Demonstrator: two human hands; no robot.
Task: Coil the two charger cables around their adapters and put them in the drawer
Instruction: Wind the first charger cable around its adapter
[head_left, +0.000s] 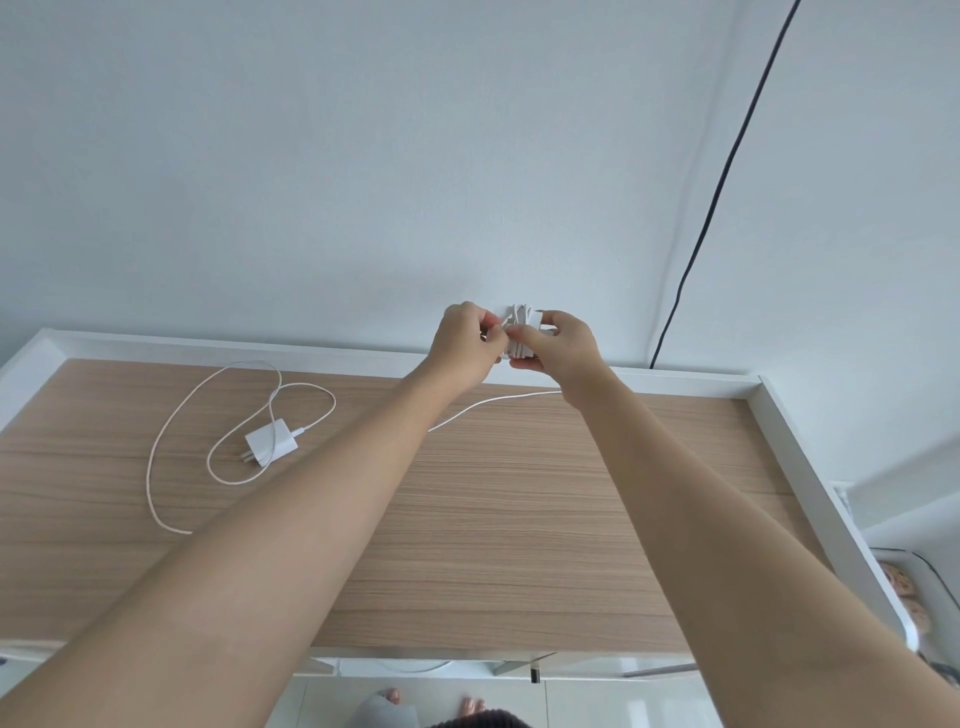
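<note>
Left hand (465, 340): fingers pinched closed on a strand of white cable at the adapter's left side; right hand (558, 345): closed around the partly wrapped white adapter (522, 332), held up above the far edge of the desk; loose cable tail (488, 404): trails from under the right wrist down onto the wood-grain desk top (519, 519); second charger adapter (270, 443): lying flat on the desk's left part, prongs toward the near left, well apart from the hands; its cable (171, 431): uncoiled in loose loops around it; black cord (727, 171): runs down the white wall at right.
</note>
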